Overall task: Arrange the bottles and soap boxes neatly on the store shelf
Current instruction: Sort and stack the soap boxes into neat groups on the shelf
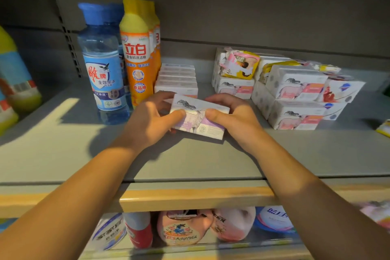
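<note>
Cardboard soap box (198,119) (light, stiff, easily dented) pinched at both ends between left hand (152,121) and right hand (236,120).

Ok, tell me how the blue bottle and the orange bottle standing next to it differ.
The blue bottle is see-through with a wide blue cap; the orange bottle is opaque with a yellow top. The blue one is broader and stands nearer the shelf's front edge; the orange one is slimmer and reaches a bit higher. Both stand upright, side by side, left of the soap boxes.
</note>
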